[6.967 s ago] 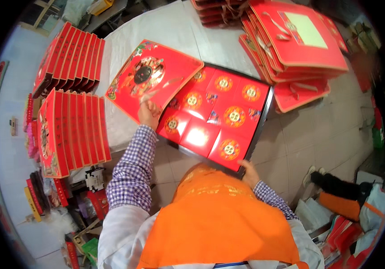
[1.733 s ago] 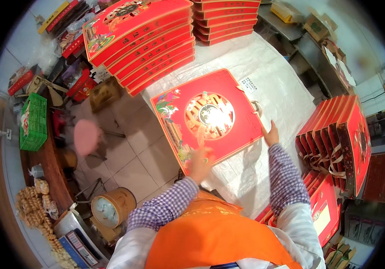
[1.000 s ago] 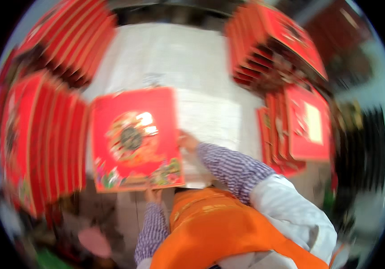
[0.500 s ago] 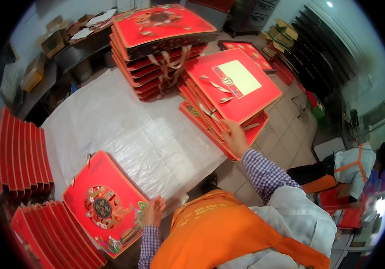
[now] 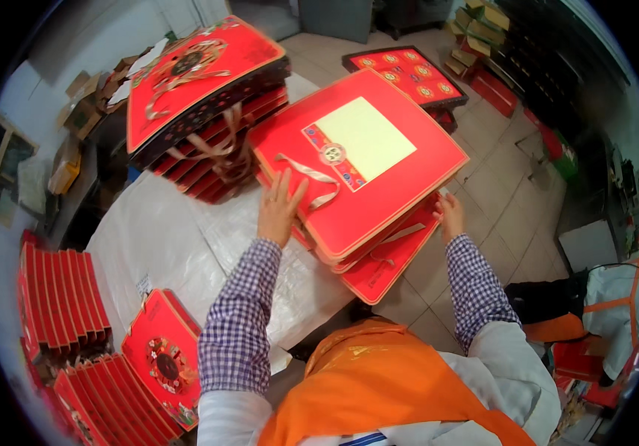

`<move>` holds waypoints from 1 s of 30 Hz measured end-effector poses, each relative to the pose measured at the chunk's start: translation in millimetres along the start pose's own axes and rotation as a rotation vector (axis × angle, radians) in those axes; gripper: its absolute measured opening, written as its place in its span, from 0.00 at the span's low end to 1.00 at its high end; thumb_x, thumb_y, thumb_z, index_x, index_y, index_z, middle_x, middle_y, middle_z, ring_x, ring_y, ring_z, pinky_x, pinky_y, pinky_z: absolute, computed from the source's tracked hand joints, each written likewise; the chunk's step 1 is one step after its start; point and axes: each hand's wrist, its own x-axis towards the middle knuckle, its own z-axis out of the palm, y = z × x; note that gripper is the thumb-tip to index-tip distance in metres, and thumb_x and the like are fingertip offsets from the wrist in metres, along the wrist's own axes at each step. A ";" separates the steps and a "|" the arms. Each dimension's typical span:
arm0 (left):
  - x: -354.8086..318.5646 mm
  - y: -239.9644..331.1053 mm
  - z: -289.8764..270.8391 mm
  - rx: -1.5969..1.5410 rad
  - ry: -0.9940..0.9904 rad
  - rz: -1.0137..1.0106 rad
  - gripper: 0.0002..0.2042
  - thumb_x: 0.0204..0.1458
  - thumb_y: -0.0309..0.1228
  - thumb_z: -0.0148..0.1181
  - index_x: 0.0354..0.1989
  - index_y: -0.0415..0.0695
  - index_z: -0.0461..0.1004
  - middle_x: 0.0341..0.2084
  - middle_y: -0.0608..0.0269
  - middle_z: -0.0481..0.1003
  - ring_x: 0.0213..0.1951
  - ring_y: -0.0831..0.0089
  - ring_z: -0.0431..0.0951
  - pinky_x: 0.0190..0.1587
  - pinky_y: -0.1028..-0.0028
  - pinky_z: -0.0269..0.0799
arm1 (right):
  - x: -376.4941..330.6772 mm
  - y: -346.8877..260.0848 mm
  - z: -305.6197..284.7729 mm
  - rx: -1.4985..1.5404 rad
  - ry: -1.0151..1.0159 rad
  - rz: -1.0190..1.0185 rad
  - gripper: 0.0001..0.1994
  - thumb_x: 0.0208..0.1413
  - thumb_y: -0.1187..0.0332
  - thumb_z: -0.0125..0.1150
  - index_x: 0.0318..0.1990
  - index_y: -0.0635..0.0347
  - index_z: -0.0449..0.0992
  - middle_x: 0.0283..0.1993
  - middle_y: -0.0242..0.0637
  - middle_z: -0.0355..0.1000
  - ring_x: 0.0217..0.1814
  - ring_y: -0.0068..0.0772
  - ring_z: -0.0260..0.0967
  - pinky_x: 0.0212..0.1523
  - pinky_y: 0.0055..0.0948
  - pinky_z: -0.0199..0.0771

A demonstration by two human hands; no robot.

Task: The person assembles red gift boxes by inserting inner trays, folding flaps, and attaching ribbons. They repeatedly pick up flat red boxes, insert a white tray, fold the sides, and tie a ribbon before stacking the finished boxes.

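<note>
A stack of flat red gift boxes (image 5: 427, 137) with gold edges stands on the table's right side. The top one bears a pale yellow panel and a twisted ribbon handle (image 5: 312, 175). My left hand (image 5: 278, 208) lies with spread fingers against that top box's left edge, beside the ribbon. At the stack's right edge my right hand (image 5: 450, 214) has its fingers slightly bent and apart, close to or touching the boxes; the exact contact is unclear. Below, another red box (image 5: 375, 276) sticks out toward me, askew.
A taller stack of red boxes (image 5: 249, 48) with ribbon handles stands at the back left. Rows of red boxes (image 5: 66, 290) and a single box with a round emblem (image 5: 148, 320) are at left. White plastic sheeting (image 5: 148, 230) covers the table. A co-worker (image 5: 617, 305) bends at right.
My left hand has come up from the lower left box to the right-hand stack. My right hand has shifted from the stack's front to its right edge. The view has turned.
</note>
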 end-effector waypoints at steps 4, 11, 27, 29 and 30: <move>55.7 2.1 11.1 0.188 -0.237 0.328 0.43 0.47 0.31 0.63 0.71 0.68 0.46 0.72 0.60 0.46 0.71 0.62 0.49 0.68 0.53 0.52 | -10.8 16.9 -8.9 -0.043 -0.159 0.054 0.31 0.65 0.59 0.51 0.70 0.63 0.50 0.67 0.45 0.56 0.63 0.34 0.61 0.54 0.31 0.70; 88.2 48.5 -36.8 0.025 -0.445 0.542 0.29 0.59 0.35 0.48 0.70 0.57 0.52 0.66 0.54 0.58 0.66 0.60 0.60 0.66 0.61 0.60 | -17.8 6.9 -14.1 0.138 -0.250 0.050 0.32 0.67 0.48 0.41 0.70 0.62 0.50 0.71 0.45 0.53 0.70 0.38 0.56 0.62 0.36 0.64; -55.1 41.8 -135.4 -1.887 0.484 -0.421 0.21 0.64 0.37 0.43 0.62 0.39 0.60 0.55 0.53 0.68 0.55 0.63 0.71 0.58 0.62 0.67 | -105.3 57.8 10.9 -0.180 -0.823 -0.612 0.28 0.67 0.52 0.43 0.69 0.53 0.52 0.71 0.37 0.53 0.67 0.34 0.57 0.67 0.39 0.58; -115.6 41.2 -107.5 -1.915 0.661 -0.431 0.22 0.65 0.39 0.40 0.63 0.39 0.58 0.57 0.53 0.67 0.56 0.64 0.70 0.59 0.62 0.66 | -93.1 92.3 16.8 -0.078 -0.946 -0.542 0.26 0.67 0.50 0.43 0.68 0.51 0.55 0.69 0.34 0.56 0.67 0.35 0.57 0.68 0.43 0.56; -146.6 43.6 -93.5 -1.866 0.756 -0.408 0.22 0.66 0.40 0.39 0.63 0.39 0.57 0.58 0.54 0.66 0.57 0.64 0.69 0.59 0.62 0.66 | -103.6 88.6 30.5 0.072 -1.001 -0.415 0.26 0.67 0.50 0.42 0.67 0.50 0.57 0.68 0.32 0.57 0.67 0.36 0.56 0.68 0.45 0.54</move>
